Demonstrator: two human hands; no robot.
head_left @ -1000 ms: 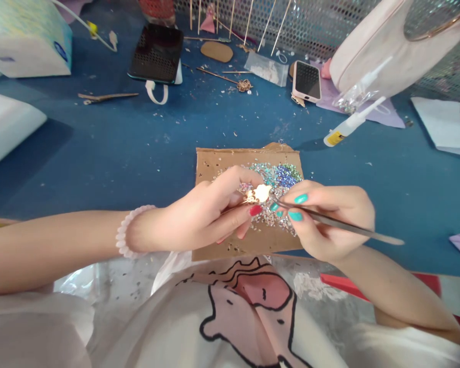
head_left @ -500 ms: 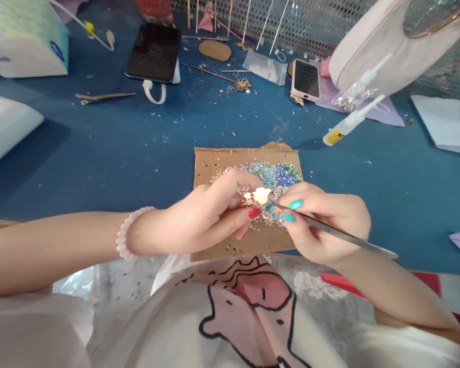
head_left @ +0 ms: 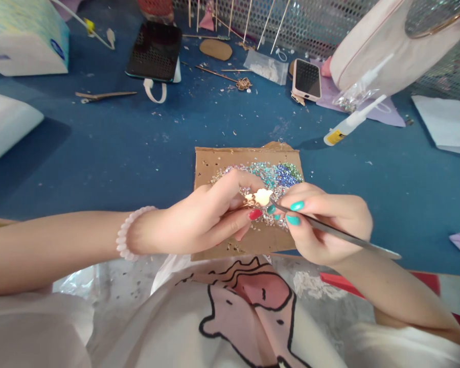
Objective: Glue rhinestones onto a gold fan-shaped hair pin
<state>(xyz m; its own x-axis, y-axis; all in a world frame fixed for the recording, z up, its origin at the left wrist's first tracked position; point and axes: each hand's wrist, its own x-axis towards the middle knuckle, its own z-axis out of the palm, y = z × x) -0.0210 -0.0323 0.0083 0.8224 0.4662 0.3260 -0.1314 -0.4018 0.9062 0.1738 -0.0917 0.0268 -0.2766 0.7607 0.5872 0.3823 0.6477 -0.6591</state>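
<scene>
Pinching one gold ornament between thumb and forefinger of left hand, with bright end past both; pinching one slender dark tool in right hand, with tip just beside ornament. Below, one cardboard sheet at near edge of worktop.

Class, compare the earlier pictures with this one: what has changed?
The right hand tilted the slim dark tool, its rear end swinging slightly toward the body. Nothing was taken or released: the left hand keeps the gold ornament; the cardboard stayed put.
</scene>
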